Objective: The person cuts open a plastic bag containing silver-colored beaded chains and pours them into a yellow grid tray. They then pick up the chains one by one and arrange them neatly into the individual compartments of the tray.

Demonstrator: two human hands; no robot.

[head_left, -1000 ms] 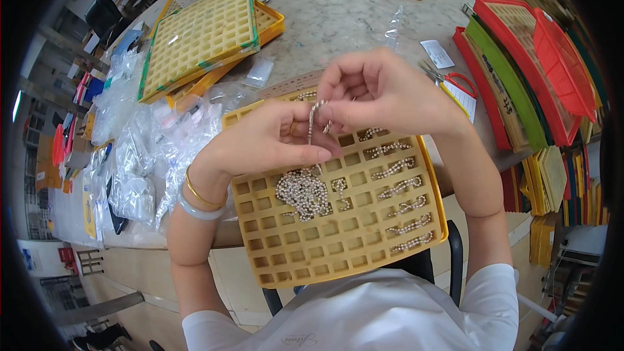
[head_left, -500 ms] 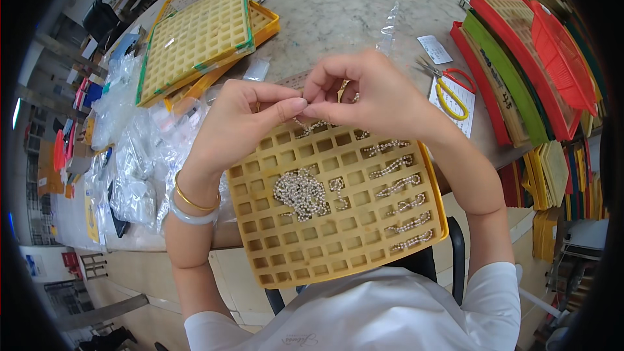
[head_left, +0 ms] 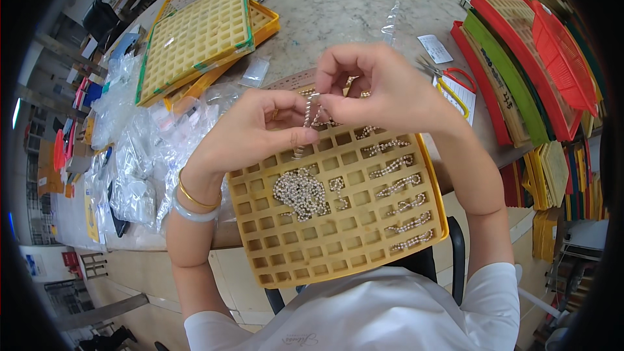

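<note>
A short beaded chain point(head_left: 307, 114) hangs between my hands over the far part of a yellow compartment tray point(head_left: 312, 266). My right hand point(head_left: 383, 88) pinches its upper end between thumb and forefinger, the other fingers curled. Lower down, the thumb and fingers of my left hand point(head_left: 253, 123) close on the same chain. A heap of beaded chain point(head_left: 300, 194) lies on the tray's middle, and a short loose piece point(head_left: 339, 194) rests beside it. Several beaded strands point(head_left: 409, 222) lie in a column along the tray's right side. My hands hide part of the far row.
Clear plastic bags point(head_left: 136, 182) cover the table's left. Stacked compartment trays point(head_left: 201, 39) stand behind them. Scissors with red and yellow handles point(head_left: 454, 94) lie on paper at the right, near a red basket point(head_left: 562, 58) and upright trays. A small clear bag point(head_left: 255, 71) lies beyond my left hand.
My hands have moved apart from a fingertip-to-fingertip position. The chain now shows hanging from the right fingers, and the left hand sits slightly lower.
</note>
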